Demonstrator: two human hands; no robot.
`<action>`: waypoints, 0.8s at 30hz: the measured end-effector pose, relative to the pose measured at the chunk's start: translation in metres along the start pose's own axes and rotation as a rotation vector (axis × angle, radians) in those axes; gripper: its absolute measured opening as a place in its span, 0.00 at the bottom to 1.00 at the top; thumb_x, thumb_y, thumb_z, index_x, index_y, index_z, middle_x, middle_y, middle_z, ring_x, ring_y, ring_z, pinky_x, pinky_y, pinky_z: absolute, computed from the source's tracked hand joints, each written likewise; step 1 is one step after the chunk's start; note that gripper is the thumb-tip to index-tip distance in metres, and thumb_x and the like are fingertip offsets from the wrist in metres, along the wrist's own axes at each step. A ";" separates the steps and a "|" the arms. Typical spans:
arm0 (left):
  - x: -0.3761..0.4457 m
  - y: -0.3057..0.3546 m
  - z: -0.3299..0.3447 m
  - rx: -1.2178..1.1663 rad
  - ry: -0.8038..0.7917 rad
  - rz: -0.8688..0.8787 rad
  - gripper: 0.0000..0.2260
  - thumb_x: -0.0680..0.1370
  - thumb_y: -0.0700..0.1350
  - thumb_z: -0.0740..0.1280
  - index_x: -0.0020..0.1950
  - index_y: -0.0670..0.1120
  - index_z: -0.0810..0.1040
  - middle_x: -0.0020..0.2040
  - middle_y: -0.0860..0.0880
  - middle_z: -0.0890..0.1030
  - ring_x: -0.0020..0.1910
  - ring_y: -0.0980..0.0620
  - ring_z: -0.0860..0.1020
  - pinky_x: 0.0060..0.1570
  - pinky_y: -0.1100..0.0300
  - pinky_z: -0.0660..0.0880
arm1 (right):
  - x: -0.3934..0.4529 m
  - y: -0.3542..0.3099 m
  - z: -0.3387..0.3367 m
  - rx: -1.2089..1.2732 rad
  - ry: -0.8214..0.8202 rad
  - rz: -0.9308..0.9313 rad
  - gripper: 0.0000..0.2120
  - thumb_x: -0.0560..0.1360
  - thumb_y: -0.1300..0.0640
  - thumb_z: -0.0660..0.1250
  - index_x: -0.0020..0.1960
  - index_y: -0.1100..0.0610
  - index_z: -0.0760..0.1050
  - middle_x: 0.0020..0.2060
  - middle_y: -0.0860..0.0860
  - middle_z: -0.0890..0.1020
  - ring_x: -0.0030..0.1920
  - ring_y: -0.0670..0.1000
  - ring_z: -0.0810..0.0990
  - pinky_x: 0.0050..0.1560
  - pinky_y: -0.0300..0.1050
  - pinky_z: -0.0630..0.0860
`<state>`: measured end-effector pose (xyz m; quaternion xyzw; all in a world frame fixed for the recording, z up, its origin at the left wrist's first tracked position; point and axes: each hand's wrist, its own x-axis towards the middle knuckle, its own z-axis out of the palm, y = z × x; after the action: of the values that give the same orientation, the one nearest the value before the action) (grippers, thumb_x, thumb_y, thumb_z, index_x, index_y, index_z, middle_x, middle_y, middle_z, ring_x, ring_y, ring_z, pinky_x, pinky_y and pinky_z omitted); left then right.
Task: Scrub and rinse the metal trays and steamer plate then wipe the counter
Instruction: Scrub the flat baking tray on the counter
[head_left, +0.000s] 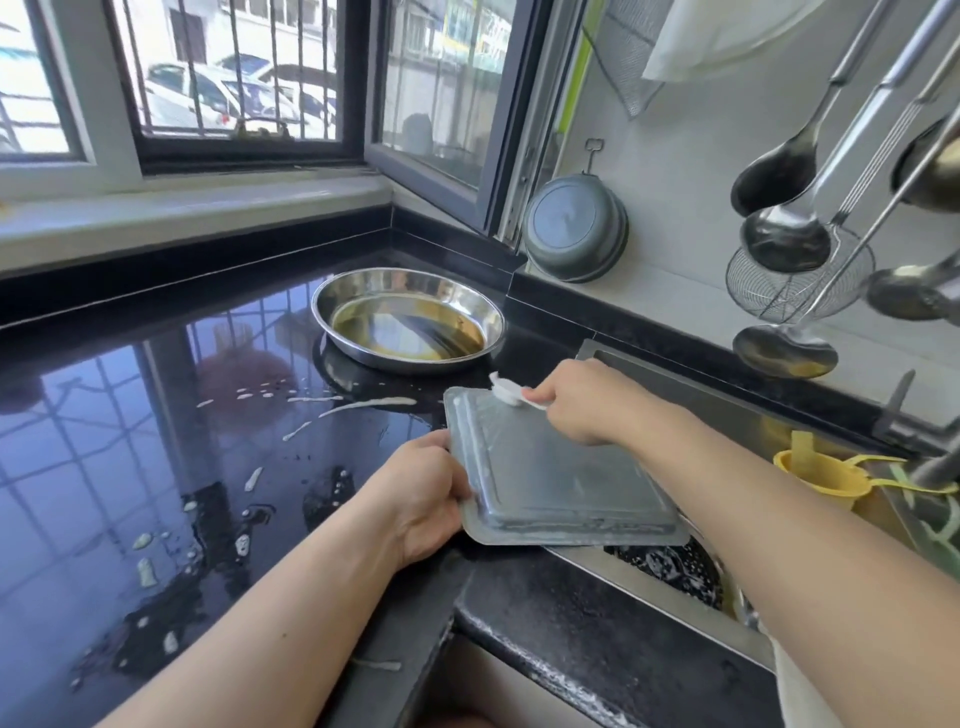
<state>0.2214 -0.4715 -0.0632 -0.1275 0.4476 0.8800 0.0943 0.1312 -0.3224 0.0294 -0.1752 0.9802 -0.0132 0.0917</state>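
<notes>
The rectangular metal tray (561, 483) is being held bottom-up over the sink's (675, 374) near-left corner, its long axis running away from the body; its left edge is being gripped by the left hand (421, 499); a white scrubber (511, 392) is being pinched on the far corner by the right hand (592, 402).

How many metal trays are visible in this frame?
2: a round steel tray on the black counter, and a rectangular grey metal tray held over the sink edge. Others may be hidden.
</notes>
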 end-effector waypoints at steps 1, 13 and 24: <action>0.001 0.000 0.000 0.006 -0.006 -0.001 0.31 0.70 0.19 0.46 0.65 0.35 0.77 0.59 0.30 0.83 0.59 0.30 0.82 0.60 0.34 0.78 | -0.001 0.000 0.000 0.007 0.000 -0.006 0.32 0.78 0.64 0.53 0.71 0.35 0.71 0.71 0.56 0.73 0.64 0.61 0.76 0.56 0.47 0.75; 0.000 0.001 -0.001 -0.010 -0.030 0.005 0.29 0.71 0.19 0.46 0.63 0.30 0.77 0.58 0.29 0.82 0.57 0.32 0.83 0.58 0.38 0.80 | -0.017 -0.011 0.019 0.001 0.037 -0.089 0.28 0.80 0.62 0.54 0.74 0.37 0.70 0.67 0.57 0.76 0.59 0.60 0.77 0.61 0.51 0.76; -0.001 -0.002 0.003 0.005 0.025 0.023 0.31 0.69 0.19 0.46 0.65 0.33 0.77 0.57 0.30 0.83 0.58 0.31 0.83 0.55 0.38 0.82 | -0.060 0.016 0.020 0.053 -0.031 -0.173 0.24 0.83 0.57 0.57 0.71 0.32 0.71 0.44 0.47 0.80 0.30 0.43 0.65 0.28 0.33 0.62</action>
<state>0.2224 -0.4676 -0.0624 -0.1329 0.4524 0.8783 0.0789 0.1851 -0.2862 0.0194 -0.2570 0.9591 -0.0445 0.1099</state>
